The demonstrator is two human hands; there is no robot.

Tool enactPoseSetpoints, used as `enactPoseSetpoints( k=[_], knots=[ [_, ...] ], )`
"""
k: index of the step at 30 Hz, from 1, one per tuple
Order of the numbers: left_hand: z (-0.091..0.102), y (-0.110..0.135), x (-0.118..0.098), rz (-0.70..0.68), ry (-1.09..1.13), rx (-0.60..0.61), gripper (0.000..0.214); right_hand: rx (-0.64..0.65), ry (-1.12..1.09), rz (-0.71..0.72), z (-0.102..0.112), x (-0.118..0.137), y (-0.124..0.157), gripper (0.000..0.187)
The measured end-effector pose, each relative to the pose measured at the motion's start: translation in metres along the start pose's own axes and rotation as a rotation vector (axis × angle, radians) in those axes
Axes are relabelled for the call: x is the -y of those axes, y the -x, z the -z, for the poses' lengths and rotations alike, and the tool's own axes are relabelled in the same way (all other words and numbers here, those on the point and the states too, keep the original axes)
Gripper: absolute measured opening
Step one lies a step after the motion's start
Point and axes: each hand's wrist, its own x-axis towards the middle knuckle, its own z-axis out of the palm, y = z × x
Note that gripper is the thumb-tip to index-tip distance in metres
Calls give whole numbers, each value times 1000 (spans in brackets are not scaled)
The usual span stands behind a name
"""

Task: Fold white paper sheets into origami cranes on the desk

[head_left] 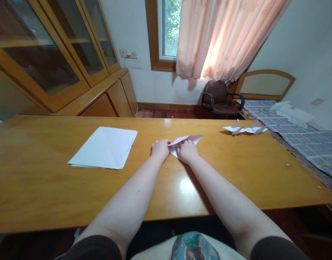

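Observation:
A folded white paper (188,139) lies on the wooden table (46,180), its pointed end aimed to the right. My left hand (160,148) is curled and pinches the paper's near left edge. Beside it, my right hand (187,151) presses down on the same sheet with its fingers bent. Both forearms reach out from the bottom of the view. A stack of white paper sheets (105,147) rests to the left of my hands.
Finished folded paper planes (244,129) lie at the table's far right. A bed with a patterned cover (304,139) stands to the right, a dark office chair (218,98) beyond the table, and wooden glass-door cabinets (54,54) along the left wall.

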Motion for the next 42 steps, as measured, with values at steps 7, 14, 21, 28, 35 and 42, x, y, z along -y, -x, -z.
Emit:
enactPoseSetpoints(
  k=[7,14,21,28,35,42],
  knots=[
    [1,1,0,-11,-36,-10,25,7,-43,10,2,-2,-3,51],
    [3,2,0,-31,-12,-1,26,113,-135,213,6,-29,9,46],
    [0,1,2,-41,8,-10,29,168,-328,314,3,-48,19,38],
    [3,3,3,-164,-16,-25,36,65,-160,252,-2,-35,24,63],
    [-1,8,-3,-299,-53,68,53,107,-173,241,-6,-37,22,58],
    [-7,17,-8,-362,-136,274,71,146,-314,305,1,-54,19,65]
  ],
)
